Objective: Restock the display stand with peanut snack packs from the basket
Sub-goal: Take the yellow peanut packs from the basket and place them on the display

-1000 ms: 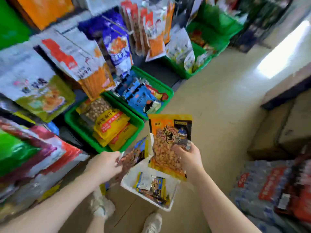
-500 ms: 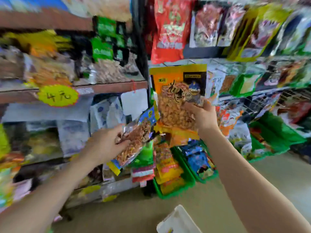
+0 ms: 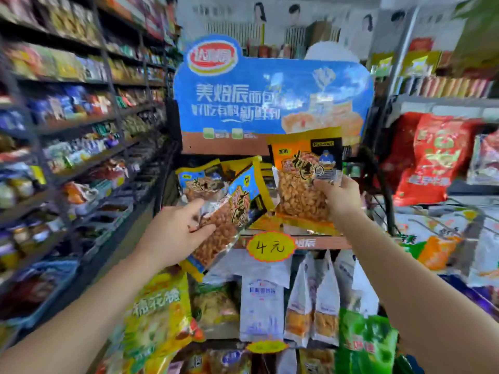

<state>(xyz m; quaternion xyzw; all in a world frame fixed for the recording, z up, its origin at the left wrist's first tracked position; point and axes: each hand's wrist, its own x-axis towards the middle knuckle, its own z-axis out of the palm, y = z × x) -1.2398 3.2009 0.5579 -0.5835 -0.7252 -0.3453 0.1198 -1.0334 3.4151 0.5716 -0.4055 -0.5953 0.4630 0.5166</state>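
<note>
My right hand grips an orange peanut pack upright by its right edge, just over the top shelf of the display stand, a rack with a blue header board. My left hand holds a blue-and-yellow peanut pack, tilted, at the shelf's left front. Another peanut pack stands on that shelf behind it. The basket is out of view.
A yellow price tag hangs on the shelf's front lip. White snack bags and yellow bags fill the lower tiers. Long store shelves run along the left; red bags hang at right.
The view has swung up from the basket on the floor to the display stand. Both hands have carried their peanut packs up to the stand's top shelf.
</note>
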